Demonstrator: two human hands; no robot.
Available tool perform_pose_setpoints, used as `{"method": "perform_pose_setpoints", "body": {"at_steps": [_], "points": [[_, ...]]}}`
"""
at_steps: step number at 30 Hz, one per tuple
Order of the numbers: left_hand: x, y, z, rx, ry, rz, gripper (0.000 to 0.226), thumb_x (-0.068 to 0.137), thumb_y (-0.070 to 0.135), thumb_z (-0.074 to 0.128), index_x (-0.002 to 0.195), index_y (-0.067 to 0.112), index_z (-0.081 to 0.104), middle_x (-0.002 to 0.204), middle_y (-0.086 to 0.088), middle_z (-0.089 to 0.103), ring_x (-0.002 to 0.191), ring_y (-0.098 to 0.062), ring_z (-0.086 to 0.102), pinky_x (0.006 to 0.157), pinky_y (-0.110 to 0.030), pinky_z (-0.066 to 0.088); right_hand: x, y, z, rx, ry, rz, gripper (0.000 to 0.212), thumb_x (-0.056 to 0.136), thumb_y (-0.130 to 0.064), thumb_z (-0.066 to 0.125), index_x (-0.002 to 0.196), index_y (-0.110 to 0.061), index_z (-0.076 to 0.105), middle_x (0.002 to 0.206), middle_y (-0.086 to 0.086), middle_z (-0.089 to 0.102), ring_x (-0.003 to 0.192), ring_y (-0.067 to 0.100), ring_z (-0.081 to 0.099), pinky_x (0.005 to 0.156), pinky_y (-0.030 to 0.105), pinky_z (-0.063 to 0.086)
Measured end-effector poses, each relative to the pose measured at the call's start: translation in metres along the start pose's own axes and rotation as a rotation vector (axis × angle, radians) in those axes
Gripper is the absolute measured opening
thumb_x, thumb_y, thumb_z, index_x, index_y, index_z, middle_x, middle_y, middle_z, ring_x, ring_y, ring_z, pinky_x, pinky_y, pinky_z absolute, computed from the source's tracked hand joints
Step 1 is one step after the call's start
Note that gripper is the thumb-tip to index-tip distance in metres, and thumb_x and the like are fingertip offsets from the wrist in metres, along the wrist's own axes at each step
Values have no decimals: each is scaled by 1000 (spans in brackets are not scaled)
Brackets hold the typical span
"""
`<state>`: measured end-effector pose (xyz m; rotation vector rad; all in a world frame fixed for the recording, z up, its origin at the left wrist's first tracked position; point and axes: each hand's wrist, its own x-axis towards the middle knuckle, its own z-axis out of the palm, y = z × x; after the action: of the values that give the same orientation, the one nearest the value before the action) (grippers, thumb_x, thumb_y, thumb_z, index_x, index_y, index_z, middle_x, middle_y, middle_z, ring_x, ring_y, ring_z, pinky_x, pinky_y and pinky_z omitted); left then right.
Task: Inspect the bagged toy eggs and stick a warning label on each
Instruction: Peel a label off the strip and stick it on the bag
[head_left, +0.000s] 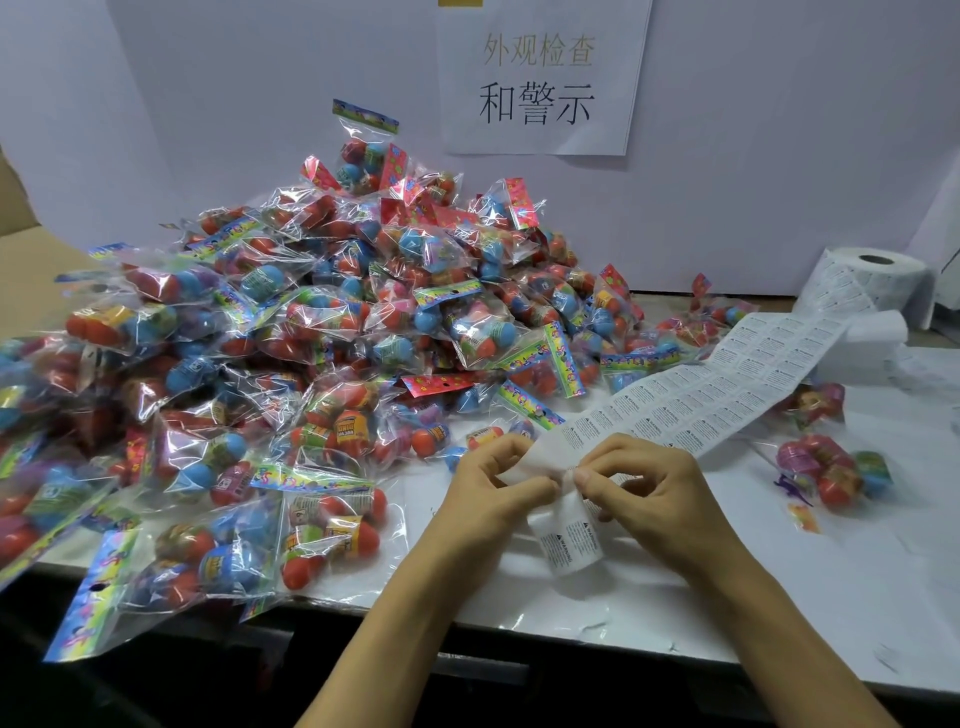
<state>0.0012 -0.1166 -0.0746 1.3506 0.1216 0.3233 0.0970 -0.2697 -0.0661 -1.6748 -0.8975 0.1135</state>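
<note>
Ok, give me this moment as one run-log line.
step: peeling label | left hand: pinches label strip | right hand: pinches strip end | bags: piled left, none in hand | roll: far right

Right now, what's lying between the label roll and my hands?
In the head view, the unrolled strip of warning labels runs from the label roll down to both hands, left hand and right hand.

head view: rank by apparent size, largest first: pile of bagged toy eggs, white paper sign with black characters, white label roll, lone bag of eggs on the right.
1. Pile of clear bags of colourful toy eggs
2. White paper sign with black characters
3. White label roll
4. Lone bag of eggs on the right

The roll and the lone bag look close; the bag is nearer the camera, so that order is unsure.
</note>
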Motion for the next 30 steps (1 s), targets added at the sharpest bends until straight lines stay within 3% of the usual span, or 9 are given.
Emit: {"method": "perform_pose_setpoints", "body": {"at_steps": [6, 11, 14, 18, 21, 24, 26, 28, 30], "points": [[0, 0, 3, 84, 83, 12, 30, 57, 22, 78, 83, 36, 69, 87, -4, 73, 72, -17, 65, 63, -30, 53, 1, -1, -1, -44, 75, 46, 25, 85, 3, 73, 65, -12, 72, 74, 2, 68, 70, 20, 64, 62, 58, 53], [-4, 0, 5, 171, 10, 40, 59, 72, 6, 66, 118, 41, 60, 110, -11, 75, 92, -21, 71, 83, -43, 59, 5, -1, -7, -2, 301, 109, 27, 84, 4, 71, 61, -11, 69, 63, 1, 67, 60, 12, 60, 60, 38, 56], [-6, 3, 4, 412, -43, 65, 43, 75, 31, 71, 114, 48, 69, 110, 19, 73, 97, -4, 69, 75, -20, 55, 6, -1, -12, 69, 472, 39, 23, 89, 2, 70, 69, -10, 71, 65, 1, 67, 57, 11, 59, 55, 21, 51], [-6, 4, 12, 354, 46, 57, 49, 74, 69, 66, 121, 57, 66, 108, 17, 75, 95, -11, 71, 86, -28, 58, 1, -2, -5, -96, 423, -127, 18, 89, 0, 71, 75, -12, 73, 76, -5, 69, 72, 8, 64, 61, 19, 50], [-4, 6, 14, 340, 114, 79, 47, 74, 73, 60, 108, 44, 75, 103, 22, 74, 86, -12, 67, 81, -19, 52, 0, -3, -2, -225, 409, -209, 16, 86, 2, 73, 75, -10, 74, 80, -1, 69, 76, 11, 64, 61, 21, 50], [-5, 8, 13, 345, 109, 47, 39, 85, 64, 62, 92, 31, 81, 81, 27, 73, 70, 13, 60, 61, -2, 42, 0, -3, 0, -306, 420, -318, 13, 86, -2, 76, 74, -8, 73, 77, 1, 67, 71, 14, 62, 57, 25, 50], [-6, 8, 12, 352, 94, 29, 44, 90, 61, 59, 90, 24, 82, 64, 21, 68, 59, 12, 56, 56, -4, 39, -1, -4, 4, -340, 394, -380, 12, 85, -9, 73, 73, -8, 73, 76, -1, 66, 70, 12, 62, 54, 29, 49], [-3, 8, 10, 342, 79, 2, 48, 89, 64, 58, 91, 22, 83, 60, 11, 68, 59, 11, 55, 76, -12, 45, -2, -4, 7, -364, 354, -430, 9, 83, -10, 72, 74, -9, 75, 76, -1, 65, 70, 12, 62, 53, 31, 48], [-1, 8, 9, 310, 62, -23, 55, 82, 73, 57, 92, 26, 83, 66, -18, 66, 70, 6, 58, 74, -26, 44, -2, -4, 8, -371, 315, -464, 6, 82, -8, 74, 77, -11, 77, 77, -1, 66, 71, 13, 63, 53, 29, 47]]}}
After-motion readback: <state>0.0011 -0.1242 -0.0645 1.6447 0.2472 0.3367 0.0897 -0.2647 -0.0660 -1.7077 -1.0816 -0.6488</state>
